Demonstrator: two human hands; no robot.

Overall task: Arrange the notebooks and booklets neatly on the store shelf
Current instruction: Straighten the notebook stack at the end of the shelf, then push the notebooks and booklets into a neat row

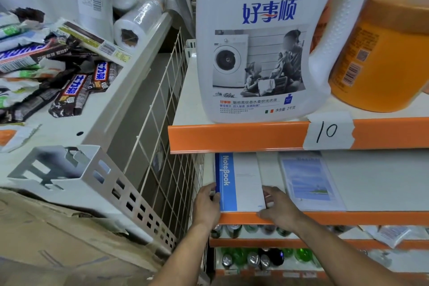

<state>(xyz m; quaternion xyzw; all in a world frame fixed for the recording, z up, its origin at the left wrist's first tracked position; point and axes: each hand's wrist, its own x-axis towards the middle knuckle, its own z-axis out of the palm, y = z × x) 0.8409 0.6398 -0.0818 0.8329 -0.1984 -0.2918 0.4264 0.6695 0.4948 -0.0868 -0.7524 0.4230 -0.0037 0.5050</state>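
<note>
— Where is the notebook lying?

— It is lying flat at the left end of the middle shelf, with its near edge running along the orange front lip. The cover is showing matte white card, with a blue band down the spine side.

— And the hands?

— The left hand is gripping the spine edge, fingers curling over it. The right hand is holding the opposite edge near the front corner, fingers bending onto the cover and thumb pressing at the front.

— Anything beside it?

— A booklet is lying to the right, apart from the notebook. Its glossy wrap is catching the light over a pale seascape print.

— What is standing above?

— A white plastic detergent jug with a dimpled, moulded handle is standing on the upper shelf. A round orange tub is sitting tilted just beside it. A torn paper tag marked 10 is sticking to the orange rail.

— And the containers?

— A wire mesh panel is walling off the left side. Beyond it, a cream metal tray is holding crinkly-wrapped chocolate bars, and rolls of clear film are piling up behind. The lower shelves are holding metal cans.
</note>
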